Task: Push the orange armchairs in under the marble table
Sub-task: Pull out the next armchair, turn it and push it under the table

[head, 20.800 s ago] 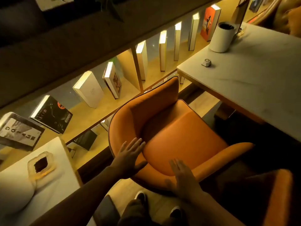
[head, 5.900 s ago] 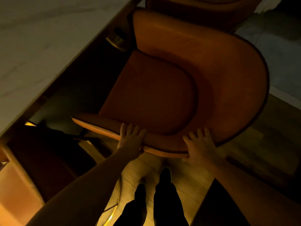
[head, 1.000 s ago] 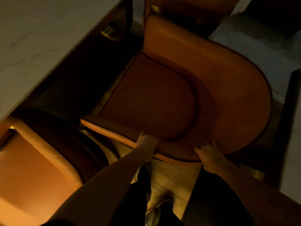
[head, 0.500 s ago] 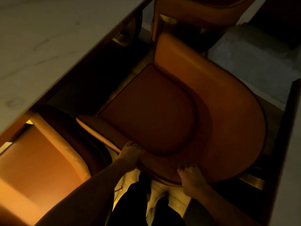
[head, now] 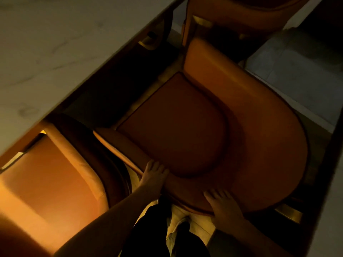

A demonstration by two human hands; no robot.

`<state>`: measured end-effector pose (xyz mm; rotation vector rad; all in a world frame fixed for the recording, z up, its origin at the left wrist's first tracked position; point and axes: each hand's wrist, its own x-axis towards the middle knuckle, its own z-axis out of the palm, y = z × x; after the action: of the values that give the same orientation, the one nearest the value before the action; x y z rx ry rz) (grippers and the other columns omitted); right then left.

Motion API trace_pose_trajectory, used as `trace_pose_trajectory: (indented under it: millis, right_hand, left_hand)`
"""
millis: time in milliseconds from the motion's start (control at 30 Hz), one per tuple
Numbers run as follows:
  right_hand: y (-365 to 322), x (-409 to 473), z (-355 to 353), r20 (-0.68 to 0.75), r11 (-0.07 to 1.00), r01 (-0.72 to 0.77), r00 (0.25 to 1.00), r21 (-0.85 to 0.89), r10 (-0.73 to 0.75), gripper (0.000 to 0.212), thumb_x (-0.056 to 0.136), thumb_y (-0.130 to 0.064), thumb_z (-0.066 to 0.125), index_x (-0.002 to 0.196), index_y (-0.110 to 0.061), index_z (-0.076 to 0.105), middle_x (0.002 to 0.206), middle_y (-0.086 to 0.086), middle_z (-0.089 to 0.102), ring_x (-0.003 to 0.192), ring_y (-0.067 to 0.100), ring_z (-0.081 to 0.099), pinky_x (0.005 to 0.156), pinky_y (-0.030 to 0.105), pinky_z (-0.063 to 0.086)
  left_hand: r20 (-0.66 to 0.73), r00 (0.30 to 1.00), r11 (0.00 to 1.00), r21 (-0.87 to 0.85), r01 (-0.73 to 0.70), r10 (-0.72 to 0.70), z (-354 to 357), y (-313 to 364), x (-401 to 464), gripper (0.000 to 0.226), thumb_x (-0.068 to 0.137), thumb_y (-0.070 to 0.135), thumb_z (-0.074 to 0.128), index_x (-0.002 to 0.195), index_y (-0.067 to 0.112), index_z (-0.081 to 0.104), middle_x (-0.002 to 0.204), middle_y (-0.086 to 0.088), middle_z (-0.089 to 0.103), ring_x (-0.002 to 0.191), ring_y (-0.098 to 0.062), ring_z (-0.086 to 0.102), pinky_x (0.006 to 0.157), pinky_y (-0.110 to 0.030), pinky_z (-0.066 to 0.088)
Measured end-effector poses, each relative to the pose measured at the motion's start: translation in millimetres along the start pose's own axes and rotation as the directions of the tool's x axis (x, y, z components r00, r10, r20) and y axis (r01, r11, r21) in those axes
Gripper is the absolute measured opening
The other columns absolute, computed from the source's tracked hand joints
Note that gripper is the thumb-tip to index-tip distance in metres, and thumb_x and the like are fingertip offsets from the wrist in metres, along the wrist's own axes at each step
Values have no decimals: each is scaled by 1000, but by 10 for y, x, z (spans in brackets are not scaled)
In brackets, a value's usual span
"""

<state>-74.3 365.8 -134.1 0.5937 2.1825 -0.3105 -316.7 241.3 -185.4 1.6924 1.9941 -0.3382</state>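
An orange armchair [head: 250, 115] fills the middle of the view, its open front facing the marble table [head: 55, 43] at the upper left. Its seat cushion lies clear of the table edge. My left hand [head: 154, 175] grips the near armrest where it meets the curved back. My right hand [head: 222, 204] lies with fingers curled over the rim of the back, further right. A second orange armchair [head: 46, 179] stands at the lower left, its front tucked under the table edge. A third orange armchair [head: 241, 13] shows at the top.
A dark table leg with a brass foot [head: 150, 39] stands under the table at the top. A dark panel edge [head: 334, 164] runs down the right side. Pale floor tiles [head: 297, 71] lie at the upper right. My legs and shoes [head: 176, 229] are on the wooden floor below.
The armchair has shifted slightly toward the table and the view has tilted. My right hand has slid a little along the rim of the back; my left hand keeps its grip.
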Motion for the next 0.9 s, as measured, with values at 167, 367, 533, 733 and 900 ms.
trace_pose_trajectory:
  millis: [167, 367, 533, 733, 900]
  right_hand:
    - [288, -81, -58, 74, 996, -53, 996, -75, 58, 86, 85, -48, 57, 152, -27, 7, 160, 11, 13, 146, 35, 6, 117, 53, -1]
    - [210, -19, -70, 58, 991, -58, 996, -117, 65, 91, 80, -46, 63, 151, -24, 11, 155, 12, 23, 142, 38, 16, 116, 55, 5]
    - [226, -38, -31, 26, 992, -67, 997, -111, 70, 89, 81, -48, 61, 151, -24, 11, 155, 13, 24, 142, 37, 16, 116, 53, 4]
    - [238, -53, -26, 29, 992, -43, 998, -117, 47, 90, 82, -43, 61, 152, -19, 9, 156, 15, 20, 144, 37, 12, 117, 52, 2]
    - [406, -154, -2, -53, 1000, 6, 999, -7, -7, 82, 83, -38, 63, 151, -18, 22, 155, 15, 28, 144, 32, 20, 117, 45, 2]
  left_hand:
    - [-61, 998, 999, 35, -17, 19, 71, -75, 44, 75, 27, 28, 89, 100, 22, 73, 99, -7, 71, 102, -34, 66, 99, -64, 32]
    - [23, 998, 998, -34, 61, -61, 54, -68, 147, 57, 84, 20, 58, 139, 27, 44, 145, -5, 42, 140, -33, 24, 111, -66, -7]
    - [18, 997, 995, -71, 72, -71, 16, -46, 150, 54, 82, 22, 58, 135, 29, 48, 141, -3, 47, 138, -32, 29, 105, -62, -17]
    - [40, 996, 997, -28, 76, -75, -1, -32, 178, 62, 80, 30, 64, 138, 33, 43, 147, 0, 41, 141, -29, 24, 108, -63, -13]
    - [51, 994, 996, -7, 93, -92, -33, 6, 126, 66, 78, 32, 67, 138, 33, 40, 146, 0, 39, 141, -28, 23, 111, -61, -6]
